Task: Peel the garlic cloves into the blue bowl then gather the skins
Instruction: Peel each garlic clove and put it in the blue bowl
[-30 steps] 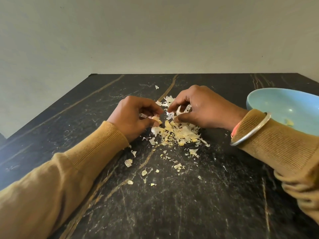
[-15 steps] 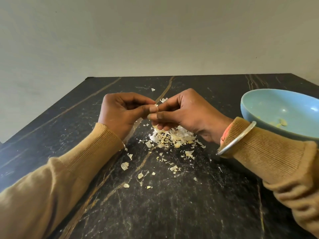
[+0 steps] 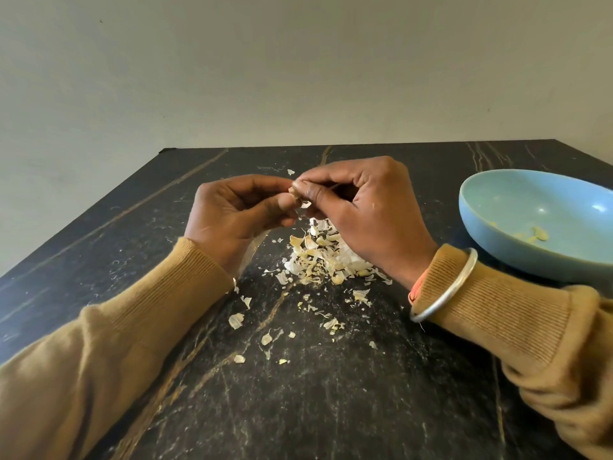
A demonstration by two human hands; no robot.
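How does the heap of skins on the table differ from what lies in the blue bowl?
The heap of skins is large and piled on the table; the bits in the blue bowl are few and lie flat. The heap mixes white and tan; the bits look pale yellow. Both are small garlic pieces.

- Surface: dark stone look, tan veins, slight sheen noted.
- Blue bowl: smooth glazed finish, glossy highlights seen inside.
- Skins: thin, papery, dry, matt.
- Sleeves: ribbed knit cloth, matt.
- Bangle: silver-tone metal, polished.
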